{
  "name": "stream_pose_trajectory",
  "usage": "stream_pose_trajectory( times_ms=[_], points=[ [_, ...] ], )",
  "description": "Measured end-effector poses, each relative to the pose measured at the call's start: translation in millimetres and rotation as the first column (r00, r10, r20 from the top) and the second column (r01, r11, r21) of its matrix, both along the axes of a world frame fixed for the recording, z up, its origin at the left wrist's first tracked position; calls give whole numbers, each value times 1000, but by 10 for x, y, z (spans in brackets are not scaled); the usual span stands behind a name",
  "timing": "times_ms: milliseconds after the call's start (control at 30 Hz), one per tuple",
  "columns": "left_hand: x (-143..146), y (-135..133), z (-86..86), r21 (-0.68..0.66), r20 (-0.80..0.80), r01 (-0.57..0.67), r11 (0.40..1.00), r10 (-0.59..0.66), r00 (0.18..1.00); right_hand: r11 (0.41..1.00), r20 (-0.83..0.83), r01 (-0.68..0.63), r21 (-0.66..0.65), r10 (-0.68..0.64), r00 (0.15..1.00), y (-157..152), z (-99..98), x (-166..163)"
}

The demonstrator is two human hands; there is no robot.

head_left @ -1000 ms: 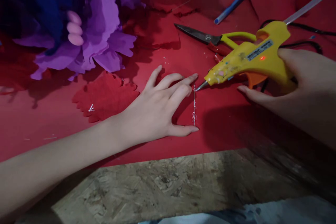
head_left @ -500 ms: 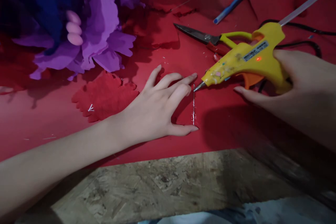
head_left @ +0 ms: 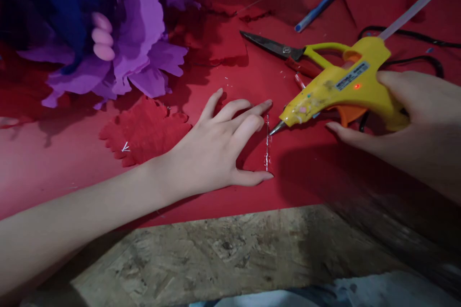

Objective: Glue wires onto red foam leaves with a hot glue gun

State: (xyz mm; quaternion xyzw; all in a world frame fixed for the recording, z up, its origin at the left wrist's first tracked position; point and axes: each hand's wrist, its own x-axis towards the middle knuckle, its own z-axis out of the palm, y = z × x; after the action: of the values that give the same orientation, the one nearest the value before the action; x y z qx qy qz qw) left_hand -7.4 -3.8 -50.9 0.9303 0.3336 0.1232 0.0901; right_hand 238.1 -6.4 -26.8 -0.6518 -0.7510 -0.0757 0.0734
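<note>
My left hand [head_left: 219,146] lies spread and open on a red paper sheet [head_left: 306,172], fingertips and thumb pressing along a shiny line of glue [head_left: 267,146]. My right hand [head_left: 406,120] is wrapped round the grip of a yellow hot glue gun [head_left: 342,88]. Its red light is on and a clear glue stick [head_left: 418,5] pokes out the back. The metal nozzle [head_left: 275,128] touches the glue line just right of my left fingers.
Yellow-handled scissors [head_left: 288,51] and a blue pen [head_left: 317,8] lie behind the gun. A black cord [head_left: 414,60] runs at the right. Purple and blue paper flowers [head_left: 133,38] stand at the back left, a red cut petal [head_left: 144,129] beside my wrist. Bare chipboard [head_left: 223,254] shows in front.
The glue gun has tilted and its nozzle has slid a little down along the glue line, toward me. My left hand has stayed in place.
</note>
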Motion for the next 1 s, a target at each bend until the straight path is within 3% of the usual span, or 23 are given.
stream_pose_trajectory(
  times_ms=[200,467,700,1000],
  points=[
    [10,4,7,4,6,5,1000,-5,1000,987,-7,145,-66,-145,989,41,42,-37],
    [11,-2,9,-7,37,8,1000,-8,999,1000,42,-13,17,12,999,-27,23,59],
    [4,0,0,-5,18,10,1000,-10,1000,991,90,131,-22,-129,988,22,23,30],
    [13,1,-5,6,4,0,1000,0,1000,996,12,83,11,-84,996,-4,50,-54]
  ],
)
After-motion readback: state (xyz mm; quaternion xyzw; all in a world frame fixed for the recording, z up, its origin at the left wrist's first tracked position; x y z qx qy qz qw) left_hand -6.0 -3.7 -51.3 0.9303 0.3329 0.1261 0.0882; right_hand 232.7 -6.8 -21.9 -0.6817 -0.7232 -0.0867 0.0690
